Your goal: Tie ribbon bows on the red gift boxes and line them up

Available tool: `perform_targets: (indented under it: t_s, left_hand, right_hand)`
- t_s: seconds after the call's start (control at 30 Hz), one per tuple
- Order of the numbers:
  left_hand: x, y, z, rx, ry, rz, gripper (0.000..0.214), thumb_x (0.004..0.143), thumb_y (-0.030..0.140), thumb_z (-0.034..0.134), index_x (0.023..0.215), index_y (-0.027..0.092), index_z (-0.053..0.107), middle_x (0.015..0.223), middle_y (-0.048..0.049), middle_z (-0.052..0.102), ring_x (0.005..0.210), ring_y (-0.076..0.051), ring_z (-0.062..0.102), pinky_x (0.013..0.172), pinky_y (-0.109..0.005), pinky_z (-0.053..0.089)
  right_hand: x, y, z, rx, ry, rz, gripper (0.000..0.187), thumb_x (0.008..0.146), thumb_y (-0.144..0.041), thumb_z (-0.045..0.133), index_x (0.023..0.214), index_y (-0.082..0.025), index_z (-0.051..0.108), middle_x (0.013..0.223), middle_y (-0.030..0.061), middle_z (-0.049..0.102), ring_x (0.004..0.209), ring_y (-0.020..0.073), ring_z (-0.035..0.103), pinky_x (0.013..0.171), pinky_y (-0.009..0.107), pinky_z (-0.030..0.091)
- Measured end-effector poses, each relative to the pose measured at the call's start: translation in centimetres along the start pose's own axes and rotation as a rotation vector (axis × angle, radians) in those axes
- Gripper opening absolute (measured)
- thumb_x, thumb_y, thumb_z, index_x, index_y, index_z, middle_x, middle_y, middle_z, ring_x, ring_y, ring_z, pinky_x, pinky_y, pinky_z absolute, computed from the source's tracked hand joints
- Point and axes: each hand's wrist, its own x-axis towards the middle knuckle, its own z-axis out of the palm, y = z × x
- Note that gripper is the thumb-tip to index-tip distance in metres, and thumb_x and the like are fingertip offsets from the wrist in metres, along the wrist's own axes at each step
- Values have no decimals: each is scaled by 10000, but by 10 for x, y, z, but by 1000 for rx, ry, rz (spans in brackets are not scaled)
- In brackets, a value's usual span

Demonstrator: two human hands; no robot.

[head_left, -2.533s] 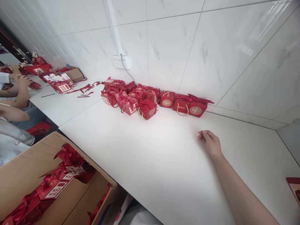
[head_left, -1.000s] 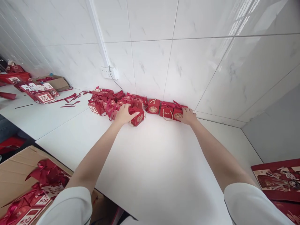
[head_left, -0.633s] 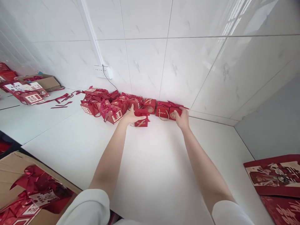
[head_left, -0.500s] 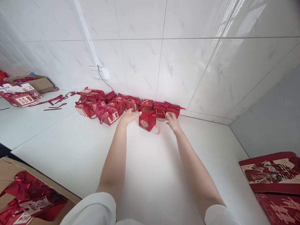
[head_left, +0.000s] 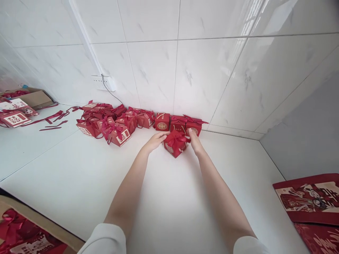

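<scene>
A small red gift box [head_left: 172, 148] with a ribbon bow on top and a round gold print stands tilted on the white table, between my two hands. My left hand [head_left: 156, 141] has its fingers stretched along the box's upper left edge. On the other side my right hand [head_left: 195, 141] is curved around the right edge, by the bow's tail; its other fingers are partly hidden. A pale cord handle shows on the box's right face. Right behind it, against the wall, stand a red box with a gold emblem [head_left: 162, 122] and two bow-topped boxes [head_left: 178, 124].
Several ribbon-tied red boxes [head_left: 116, 135] are clustered on the left by the wall. Cut ribbon strips [head_left: 54, 123] lie farther left, near an open carton [head_left: 39, 98]. Another carton [head_left: 39, 218] holds red boxes at lower left. Red printed bags [head_left: 307, 197] lie at right.
The gift box has come toward me and to the right, and it has turned. My left hand has moved right onto it, and the right hand has closed in from the other side.
</scene>
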Motion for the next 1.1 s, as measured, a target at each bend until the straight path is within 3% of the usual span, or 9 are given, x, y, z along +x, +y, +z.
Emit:
perform_targets:
  t_s: [0.1,0.2,0.33,0.43,0.5,0.63,0.77,0.97,1.1]
  left_hand:
    - [-1,3,-1,39,48,56,489,845,391,538,1291,193,511,1248,-120,599,1120,-225,566,986,-387,402]
    - [-12,20,-1,138,90,53,414,849,415,525,1224,242,550,1271,-78,572,1110,-212,562,996,-383,395]
    - [-29,45,0,279,-78,33,361,796,497,583,1069,261,597,1239,-46,562,1182,-233,502,1003,-386,392]
    - [-32,51,1,402,-202,18,389,686,510,687,950,240,598,1316,-57,487,1264,-274,420,1016,-404,378]
    - [-30,49,1,426,-255,-8,381,661,497,704,901,225,587,1303,-62,494,1239,-277,435,1016,-416,373]
    - [-25,42,-3,336,-293,-37,292,706,452,665,822,198,579,1177,-50,579,1104,-236,531,1000,-404,382]
    - [-25,44,-4,215,-320,-65,293,712,461,663,792,184,612,1182,-65,597,1056,-236,569,948,-385,427]
    - [-24,45,3,94,-153,-90,260,725,453,671,785,200,678,1324,-64,552,1184,-279,521,1029,-419,370]
    - [-23,45,9,19,-107,-46,280,758,452,644,701,178,630,1280,-67,584,1200,-273,503,1041,-422,344]
  right_hand:
    - [-6,-13,-16,-31,-115,51,632,863,-687,322,1246,-227,526,1245,115,609,1175,273,551,1005,449,396]
    - [-20,-32,-36,-167,-124,-87,454,843,-603,491,1121,-258,591,1251,64,602,1144,251,559,976,422,403]
    - [-36,-50,-54,-304,-110,-132,381,855,-560,506,1110,-294,602,1236,32,600,1141,232,534,950,391,394]
    - [-38,-51,-53,-363,-200,-88,363,846,-559,522,1046,-270,611,1139,41,624,1058,228,549,896,381,408]
    - [-35,-47,-49,-334,-334,-45,346,843,-556,528,953,-238,608,1041,41,631,981,212,560,864,370,417]
    - [-31,-38,-41,-197,-558,-4,314,813,-517,597,828,-205,571,916,21,610,855,166,553,792,335,429]
    - [-31,-38,-40,-65,-638,-32,291,778,-466,663,810,-193,567,836,0,581,755,131,528,734,308,424]
    - [-32,-41,-38,-23,-640,4,270,775,-446,669,837,-196,588,855,6,587,722,121,529,706,293,438]
    - [-35,-45,-37,-26,-688,-18,267,764,-441,683,790,-191,594,703,-17,550,595,107,485,614,275,413]
